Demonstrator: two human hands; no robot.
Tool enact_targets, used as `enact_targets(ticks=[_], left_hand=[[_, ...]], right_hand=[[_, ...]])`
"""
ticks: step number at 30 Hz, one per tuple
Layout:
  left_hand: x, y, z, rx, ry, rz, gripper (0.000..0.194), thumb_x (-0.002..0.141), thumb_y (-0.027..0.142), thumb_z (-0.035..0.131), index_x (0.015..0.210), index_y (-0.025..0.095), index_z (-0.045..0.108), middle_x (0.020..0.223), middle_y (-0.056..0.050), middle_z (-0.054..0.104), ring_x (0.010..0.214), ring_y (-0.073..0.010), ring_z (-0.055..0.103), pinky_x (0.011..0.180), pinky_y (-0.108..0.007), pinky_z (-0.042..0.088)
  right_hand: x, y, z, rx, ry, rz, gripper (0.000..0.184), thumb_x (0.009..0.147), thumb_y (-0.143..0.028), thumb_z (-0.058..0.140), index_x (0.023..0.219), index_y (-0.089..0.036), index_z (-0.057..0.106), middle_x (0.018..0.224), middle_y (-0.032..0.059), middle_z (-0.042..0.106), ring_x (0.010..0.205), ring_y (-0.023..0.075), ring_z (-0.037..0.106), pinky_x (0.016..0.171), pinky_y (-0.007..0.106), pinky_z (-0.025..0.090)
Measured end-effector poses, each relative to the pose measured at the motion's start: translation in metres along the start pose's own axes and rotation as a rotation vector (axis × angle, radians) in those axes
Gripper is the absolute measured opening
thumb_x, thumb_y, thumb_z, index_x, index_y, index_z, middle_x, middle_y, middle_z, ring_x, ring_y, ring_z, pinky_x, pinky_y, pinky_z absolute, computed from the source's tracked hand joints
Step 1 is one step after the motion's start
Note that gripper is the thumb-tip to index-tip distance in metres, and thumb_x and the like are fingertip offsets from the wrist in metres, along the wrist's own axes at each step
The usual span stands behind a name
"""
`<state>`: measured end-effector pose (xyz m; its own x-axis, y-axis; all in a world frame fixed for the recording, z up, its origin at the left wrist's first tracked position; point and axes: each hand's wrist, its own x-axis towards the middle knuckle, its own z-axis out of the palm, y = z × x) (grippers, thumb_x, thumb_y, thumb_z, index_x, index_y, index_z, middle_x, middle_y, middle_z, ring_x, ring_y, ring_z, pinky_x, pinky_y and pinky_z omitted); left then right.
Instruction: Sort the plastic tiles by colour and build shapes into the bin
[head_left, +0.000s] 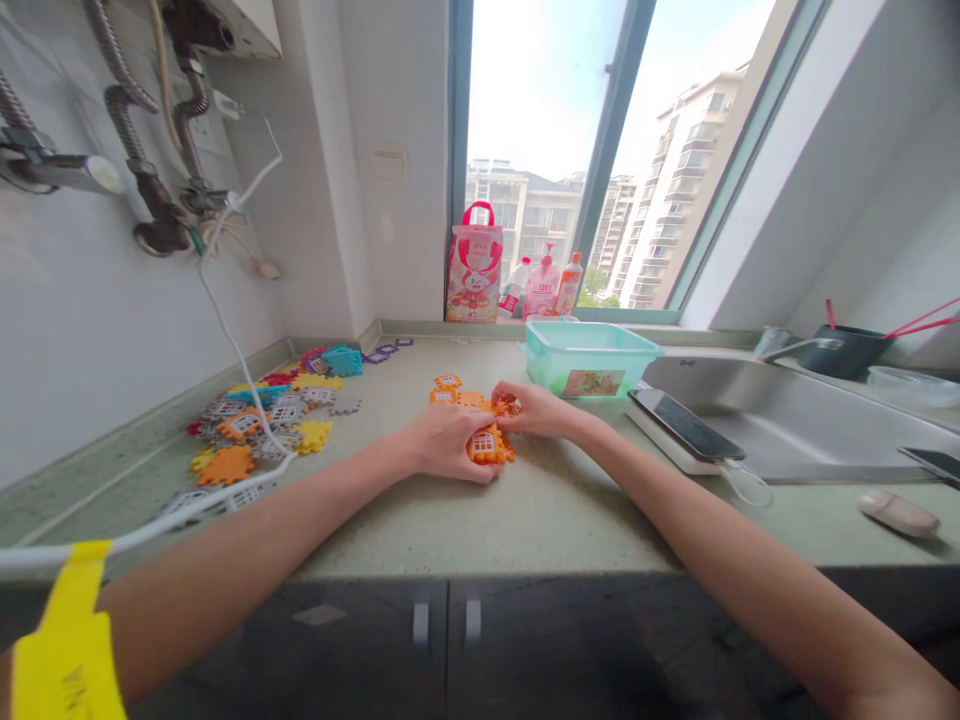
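Note:
Near the middle of the counter, my left hand [452,442] is closed around a cluster of orange interlocking toy blocks [486,446], one with a window grid facing me. From the right, my right hand [534,411] pinches the back of the same cluster, its fingertips partly hidden behind the blocks. Just behind my left hand lie a few more orange window pieces [447,382]; whether they join the cluster I cannot tell. On the left, a heap of mixed blocks [259,415] in grey, yellow, orange, red and teal rests against the wall side.
A white cable [238,340] hangs across the block heap. Behind my right hand stands a teal plastic tub [592,345]. A phone [686,424] lies on a white box beside the steel sink [787,430]. Bottles [541,285] and a pink bag [475,270] line the windowsill.

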<state>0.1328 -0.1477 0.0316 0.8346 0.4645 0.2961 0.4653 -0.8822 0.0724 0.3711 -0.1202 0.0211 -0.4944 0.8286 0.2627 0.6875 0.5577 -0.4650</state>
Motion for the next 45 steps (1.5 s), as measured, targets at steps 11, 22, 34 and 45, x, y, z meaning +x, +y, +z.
enact_targets(ticks=[11,22,34,45], left_hand=[[-0.012,-0.018,-0.015,-0.085,-0.066,0.050,0.031,0.075,0.046,0.072,0.077,0.022,0.053,0.069,0.002,0.059,0.058,-0.0137,0.046,0.058,-0.029,0.032],[-0.001,-0.004,0.004,-0.005,-0.047,0.053,0.037,0.082,0.053,0.069,0.101,0.021,0.064,0.106,-0.007,0.071,0.093,-0.0252,0.066,0.086,-0.033,0.048],[-0.005,-0.034,-0.006,-0.399,-0.022,-0.094,0.073,0.077,0.078,0.071,0.123,0.022,0.064,0.109,-0.005,0.073,0.081,-0.0194,0.065,0.075,-0.030,0.048],[-0.021,-0.108,-0.004,-0.306,0.427,-0.441,0.070,0.104,0.069,0.017,0.096,0.019,0.065,0.067,-0.001,0.063,0.060,-0.0167,0.058,0.062,-0.028,0.041]], right_hand=[[-0.005,0.013,-0.015,-0.120,0.058,0.071,0.026,0.082,-0.037,0.072,0.101,-0.021,0.064,0.082,-0.0004,0.068,0.073,0.0176,0.058,0.067,0.027,0.041],[-0.003,0.014,-0.010,-0.046,-0.001,0.016,0.033,0.082,-0.044,0.074,0.102,-0.020,0.065,0.085,0.0010,0.068,0.075,0.0186,0.059,0.068,0.028,0.043],[-0.012,-0.026,-0.027,-0.061,0.322,-0.148,0.026,0.082,-0.039,0.076,0.099,-0.022,0.064,0.097,0.0033,0.073,0.084,0.0200,0.064,0.079,0.032,0.048],[-0.020,-0.061,-0.006,0.051,-0.024,-0.339,0.025,0.088,-0.035,0.075,0.108,-0.022,0.066,0.108,0.0057,0.073,0.098,0.0228,0.067,0.092,0.035,0.050]])
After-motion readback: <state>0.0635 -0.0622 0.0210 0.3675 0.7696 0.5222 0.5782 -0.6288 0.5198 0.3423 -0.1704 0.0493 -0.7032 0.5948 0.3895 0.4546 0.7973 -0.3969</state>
